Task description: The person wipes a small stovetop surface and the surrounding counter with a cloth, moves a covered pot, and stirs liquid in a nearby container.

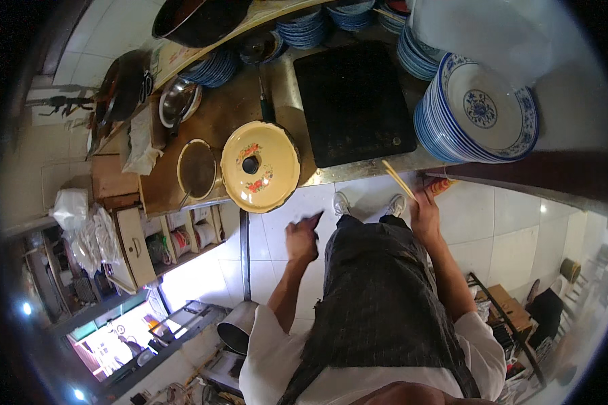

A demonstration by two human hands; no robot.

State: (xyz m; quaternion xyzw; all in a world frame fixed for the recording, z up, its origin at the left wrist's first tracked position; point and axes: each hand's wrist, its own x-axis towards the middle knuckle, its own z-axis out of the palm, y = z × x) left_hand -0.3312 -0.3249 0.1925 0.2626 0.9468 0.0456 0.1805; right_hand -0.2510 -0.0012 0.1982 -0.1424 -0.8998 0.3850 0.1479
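Note:
My left hand (302, 241) is closed in front of the counter's edge, with a dark, narrow thing (314, 220) sticking out of it whose kind I cannot make out. Held in my right hand (425, 214) is a pair of chopsticks (398, 179), their tips pointing up and left toward the counter. Just beyond that hand shows an orange-red thing (442, 185); whether the hand touches it I cannot tell. Nearest my left hand on the counter is a cream enamel lid (275, 177) with red flowers and a black knob.
A black flat cooktop (353, 101) lies on the metal counter (287, 81). Right of it rises a tall stack of blue-and-white plates (503, 115). Left of the lid stands a round cream-rimmed pot (196, 169). Several bowl stacks (302, 30) line the back, under a shelf holding a dark pan (199, 20).

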